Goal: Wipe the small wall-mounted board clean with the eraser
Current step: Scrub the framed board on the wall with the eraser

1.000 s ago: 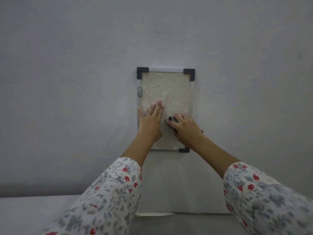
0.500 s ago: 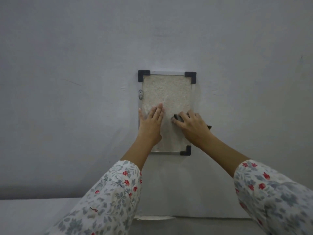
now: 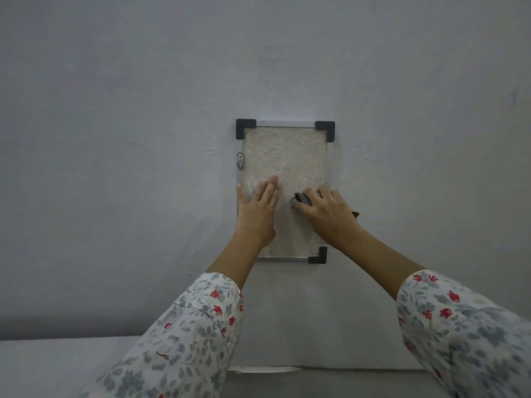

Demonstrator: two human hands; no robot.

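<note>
A small upright board (image 3: 284, 156) hangs on the grey wall, with a speckled beige face, a thin metal frame and black corner caps. My left hand (image 3: 257, 214) lies flat on its lower left part, fingers together and pointing up, covering the bottom left corner. My right hand (image 3: 327, 214) presses a dark eraser (image 3: 301, 200) against the right half of the board. Only the eraser's left end and a small tip past my wrist show.
A metal hanger tab (image 3: 240, 162) sits on the board's left edge. The plain grey wall (image 3: 115, 168) surrounds the board. A ledge (image 3: 57, 366) runs along the bottom, with a white strip (image 3: 267, 369) lying on it below the board.
My right hand slid the eraser to the right across the board, from near the middle toward the right edge. My left hand stayed flat in place.
</note>
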